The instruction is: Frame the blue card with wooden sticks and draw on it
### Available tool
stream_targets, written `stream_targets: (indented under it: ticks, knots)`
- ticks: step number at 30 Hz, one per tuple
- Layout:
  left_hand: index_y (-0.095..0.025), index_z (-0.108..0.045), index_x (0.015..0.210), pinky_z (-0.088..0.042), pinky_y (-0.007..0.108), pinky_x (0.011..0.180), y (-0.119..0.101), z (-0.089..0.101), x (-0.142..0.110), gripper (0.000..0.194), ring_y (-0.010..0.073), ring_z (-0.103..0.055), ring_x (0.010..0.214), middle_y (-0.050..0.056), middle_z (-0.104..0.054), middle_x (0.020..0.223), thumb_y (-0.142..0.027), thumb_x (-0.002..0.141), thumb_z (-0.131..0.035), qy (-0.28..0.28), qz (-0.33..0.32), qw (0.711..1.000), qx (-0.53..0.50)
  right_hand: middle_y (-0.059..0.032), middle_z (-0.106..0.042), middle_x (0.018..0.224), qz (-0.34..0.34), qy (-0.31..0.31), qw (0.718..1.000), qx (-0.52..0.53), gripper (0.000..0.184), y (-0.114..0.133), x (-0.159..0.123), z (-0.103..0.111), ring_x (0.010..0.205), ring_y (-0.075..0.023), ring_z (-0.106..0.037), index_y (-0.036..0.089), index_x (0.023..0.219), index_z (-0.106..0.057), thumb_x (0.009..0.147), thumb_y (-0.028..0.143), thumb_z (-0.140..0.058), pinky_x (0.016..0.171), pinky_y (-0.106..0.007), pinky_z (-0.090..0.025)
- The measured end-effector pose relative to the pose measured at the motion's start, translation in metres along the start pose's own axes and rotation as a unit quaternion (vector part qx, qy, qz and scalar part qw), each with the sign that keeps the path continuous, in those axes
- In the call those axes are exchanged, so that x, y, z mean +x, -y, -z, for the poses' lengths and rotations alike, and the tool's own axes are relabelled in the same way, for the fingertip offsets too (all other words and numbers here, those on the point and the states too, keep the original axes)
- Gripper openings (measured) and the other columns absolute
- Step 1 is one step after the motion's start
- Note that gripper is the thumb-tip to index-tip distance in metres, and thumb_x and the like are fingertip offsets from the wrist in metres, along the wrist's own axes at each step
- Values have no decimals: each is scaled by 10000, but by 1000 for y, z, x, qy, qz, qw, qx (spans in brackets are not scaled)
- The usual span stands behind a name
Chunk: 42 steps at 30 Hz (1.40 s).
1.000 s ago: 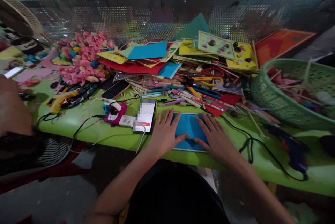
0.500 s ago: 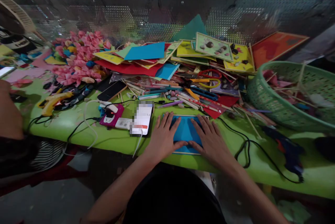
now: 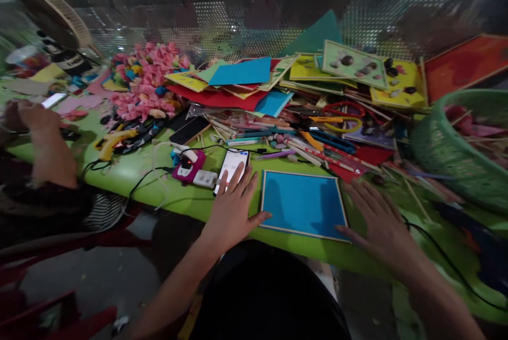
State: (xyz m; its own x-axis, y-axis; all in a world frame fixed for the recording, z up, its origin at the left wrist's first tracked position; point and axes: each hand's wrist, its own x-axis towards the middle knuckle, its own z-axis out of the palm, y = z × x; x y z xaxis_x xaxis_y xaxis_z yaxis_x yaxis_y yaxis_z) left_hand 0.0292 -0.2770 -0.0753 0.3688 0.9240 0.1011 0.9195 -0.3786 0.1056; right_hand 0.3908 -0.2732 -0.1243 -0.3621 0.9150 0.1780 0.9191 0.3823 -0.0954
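Observation:
A blue sheet (image 3: 304,202) edged with thin pale sticks lies flat on the green table (image 3: 254,247) in front of me. To its left is my left hand (image 3: 234,205), fingers spread, its thumb by the sheet's left edge and its fingertips over the lower part of a lit phone (image 3: 237,159). On the other side, my right hand (image 3: 373,218) is spread with its thumb at the lower right corner of the sheet. Neither hand grips anything.
A magenta power adapter (image 3: 190,168) with cables sits left of the phone. Behind lie pens, scissors (image 3: 341,124) and stacked coloured cards (image 3: 240,72). A green basket (image 3: 440,144) and a dark glue gun (image 3: 476,244) are at right. Another person's hand (image 3: 43,123) rests at far left.
My hands have moved apart from the blue sheet's middle to either side, uncovering it. The left hand now overlaps the phone. The camera view has shifted left.

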Motion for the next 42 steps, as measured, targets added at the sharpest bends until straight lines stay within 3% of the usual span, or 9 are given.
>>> stream_targets:
  ticks: [4,10,20,26,32,42]
  knots:
    - [-168,-351,1615,-108,611,1305,-3,-10,-8,858,350,-68,1625,102,-210,1735,-722,969,-463,27,-13,1000,-1,-143,-305,1712,32,24,999,-5,915,-10,-12,-12,1573,-369,-271,213,1668,-208,945,745,-385,1261,-585,-201]
    - [-145,-305,1629,-100,587,1316,-9,-23,-6,893,315,-66,1629,96,-212,1735,-742,974,-417,30,-27,999,-12,-135,-289,1720,45,14,999,-23,930,-9,-15,-15,1560,-378,-298,227,1678,-184,945,770,-368,1241,-600,-224]
    - [-158,-409,1581,-82,589,1321,-8,-22,1,793,307,-146,1619,77,-336,1694,-708,1012,-350,25,-33,999,-4,-158,-385,1673,25,18,999,-31,952,-3,-14,-10,1538,-385,-337,190,1634,-338,928,826,-287,1250,-610,-199]
    - [-148,-289,1635,-148,596,1309,-11,-21,-5,846,307,-135,1621,91,-280,1714,-712,1007,-353,27,-39,999,4,-171,-375,1676,35,6,999,-35,939,1,-13,-4,1541,-379,-336,177,1651,-287,949,801,-277,1243,-610,-209]
    - [-128,-233,1649,-159,605,1304,-13,-29,-10,960,323,-181,1611,119,-289,1708,-744,952,-471,31,-55,998,-6,-157,-375,1678,29,10,999,-38,924,6,-18,-5,1547,-367,-327,213,1664,-239,944,776,-371,1243,-598,-219]
    - [-179,-226,1656,-180,588,1296,-16,-31,-7,848,298,-192,1611,110,-324,1698,-633,994,-501,19,-54,998,-18,-161,-401,1663,-16,12,999,-46,894,10,-18,-7,1546,-369,-320,207,1596,-404,927,799,-385,1235,-591,-215]
